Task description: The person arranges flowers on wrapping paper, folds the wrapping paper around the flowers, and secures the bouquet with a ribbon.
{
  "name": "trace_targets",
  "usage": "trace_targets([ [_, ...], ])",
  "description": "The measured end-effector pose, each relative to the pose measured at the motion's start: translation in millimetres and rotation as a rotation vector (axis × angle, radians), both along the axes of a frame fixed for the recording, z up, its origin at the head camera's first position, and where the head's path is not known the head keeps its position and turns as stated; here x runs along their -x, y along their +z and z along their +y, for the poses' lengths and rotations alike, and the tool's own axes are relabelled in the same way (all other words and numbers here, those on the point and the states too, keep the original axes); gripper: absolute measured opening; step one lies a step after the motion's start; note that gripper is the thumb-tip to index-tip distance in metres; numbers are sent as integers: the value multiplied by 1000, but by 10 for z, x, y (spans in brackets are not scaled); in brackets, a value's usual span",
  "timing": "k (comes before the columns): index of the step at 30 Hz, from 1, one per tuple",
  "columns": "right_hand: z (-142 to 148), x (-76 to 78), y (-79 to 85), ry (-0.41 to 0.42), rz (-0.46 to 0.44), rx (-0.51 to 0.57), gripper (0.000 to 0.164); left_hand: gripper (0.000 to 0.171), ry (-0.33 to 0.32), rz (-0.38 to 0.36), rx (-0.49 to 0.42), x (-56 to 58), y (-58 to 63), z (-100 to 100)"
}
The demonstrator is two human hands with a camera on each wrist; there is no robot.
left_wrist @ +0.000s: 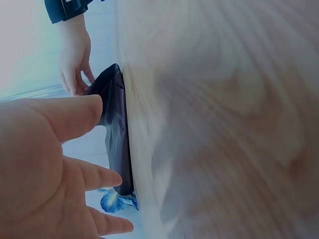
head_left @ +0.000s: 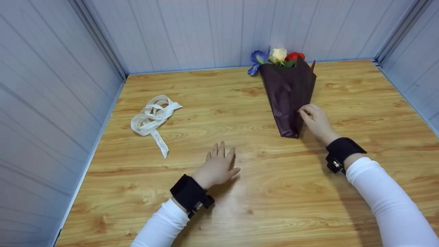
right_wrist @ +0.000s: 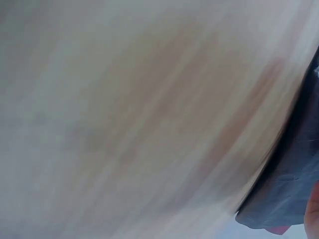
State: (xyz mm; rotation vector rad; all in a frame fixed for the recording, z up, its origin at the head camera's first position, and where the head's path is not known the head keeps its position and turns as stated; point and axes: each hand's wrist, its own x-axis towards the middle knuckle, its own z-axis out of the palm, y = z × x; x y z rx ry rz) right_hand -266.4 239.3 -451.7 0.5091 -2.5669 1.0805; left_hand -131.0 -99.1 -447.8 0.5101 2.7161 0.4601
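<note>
A bouquet wrapped in dark purple paper [head_left: 286,97] lies at the back right of the table. Out of its wide end show a blue iris [head_left: 259,60], a cream rose [head_left: 277,55] and a red flower [head_left: 295,56]. At the right edge of the wrapping, near its narrow end, my right hand [head_left: 317,121] pinches the paper between thumb and fingers. My left hand [head_left: 216,168], fingers spread and straight, is held low over the table in front, holding nothing. The left wrist view shows the wrapping [left_wrist: 117,134] beyond my left hand's fingers.
A loosely coiled white ribbon [head_left: 151,118] with printing lies at the left of the wood-grain table [head_left: 219,113]. Pale panel walls [head_left: 192,34] stand along the back and both sides.
</note>
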Motion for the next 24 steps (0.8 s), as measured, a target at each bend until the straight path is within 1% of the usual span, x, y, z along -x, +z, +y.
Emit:
trace_targets([
  [5,10,-27,-15,-34,3,-1,16,75,-3,1,8,-7,-7,11],
  [8,29,-26,-41,-22,3,-33,13,74,-3,2,7,-10,-18,10],
  [11,44,-32,-71,24,-23,-99,9,74,-2,-4,4,-12,-27,12],
  [15,50,-43,-96,84,-81,-188,8,74,-6,-13,1,-10,-29,24],
  [18,54,-35,-111,117,-116,-222,8,73,-13,-17,-4,-3,-31,34],
  [21,59,-19,-127,147,-121,-243,9,73,-21,-20,-4,1,-34,38],
  [24,59,-10,-128,172,-92,-267,13,73,-25,-18,-11,-3,-32,27],
])
